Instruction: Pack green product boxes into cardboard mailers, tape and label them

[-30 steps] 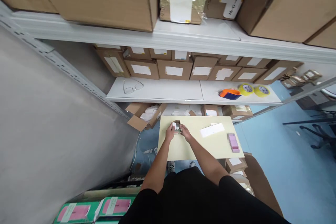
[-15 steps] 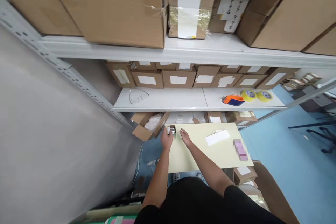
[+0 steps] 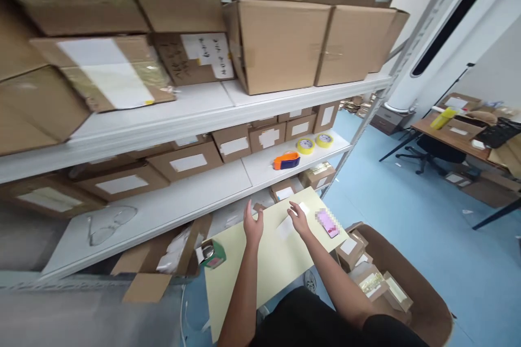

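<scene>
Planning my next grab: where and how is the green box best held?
Probably the green box grips best by its outer green walls, from the right, over the table: on the left its white flap sticks out and might bend.

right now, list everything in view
rack: 1, white, ahead
table: 1, pale yellow, at rack
bin: 1, brown, right of table
green box: 1, green, table's far left corner
paper: count blurred, white, mid-table
pixelated item: 1, pink, table's right end
cartons: many, brown, rack and bin
open carton: 1, brown, left of table
glasses: 1, clear, middle shelf left
tape dispenser: 1, orange-blue, middle shelf right
tape rolls: 2, yellow, beside tape dispenser
desk: 1, brown, far right
chair: 1, black, at desk
left hand: 1, bare, above table
right hand: 1, bare, above table
</scene>
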`<action>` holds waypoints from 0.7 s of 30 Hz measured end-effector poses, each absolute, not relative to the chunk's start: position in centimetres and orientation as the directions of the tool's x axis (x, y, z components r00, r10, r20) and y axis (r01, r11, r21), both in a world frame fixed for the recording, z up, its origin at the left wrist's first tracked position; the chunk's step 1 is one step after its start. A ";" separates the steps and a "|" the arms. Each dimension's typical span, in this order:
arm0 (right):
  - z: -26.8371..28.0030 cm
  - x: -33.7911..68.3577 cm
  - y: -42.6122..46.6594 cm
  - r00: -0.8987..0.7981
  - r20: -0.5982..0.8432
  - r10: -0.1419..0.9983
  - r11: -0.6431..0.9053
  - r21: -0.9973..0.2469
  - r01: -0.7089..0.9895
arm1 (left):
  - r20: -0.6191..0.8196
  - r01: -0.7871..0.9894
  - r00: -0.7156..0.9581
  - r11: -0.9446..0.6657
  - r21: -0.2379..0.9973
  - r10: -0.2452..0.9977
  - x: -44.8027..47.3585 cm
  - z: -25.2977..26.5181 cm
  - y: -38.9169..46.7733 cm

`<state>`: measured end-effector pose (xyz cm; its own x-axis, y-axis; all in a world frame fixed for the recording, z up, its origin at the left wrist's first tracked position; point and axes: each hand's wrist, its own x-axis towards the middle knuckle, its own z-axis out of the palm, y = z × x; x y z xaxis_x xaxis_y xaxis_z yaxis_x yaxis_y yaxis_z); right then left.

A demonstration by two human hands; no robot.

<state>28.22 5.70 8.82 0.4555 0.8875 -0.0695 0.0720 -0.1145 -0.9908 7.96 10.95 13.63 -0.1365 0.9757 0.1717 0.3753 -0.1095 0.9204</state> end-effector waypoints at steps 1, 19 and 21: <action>9.4 29.9 6.4 0.458 -0.048 0.888 -0.091 -0.993 0.072 | 0.149 0.360 -0.100 -0.104 0.927 0.984 9.9 13.9 11.3; 20.4 43.0 25.5 -0.076 0.329 0.941 0.291 -0.673 0.680 | 0.148 0.364 -0.275 -0.040 0.930 0.950 18.7 16.2 11.1; 20.2 42.5 26.1 -0.097 0.290 0.952 0.265 -0.625 0.735 | 0.145 0.385 -0.297 -0.020 0.923 0.944 18.1 16.0 10.5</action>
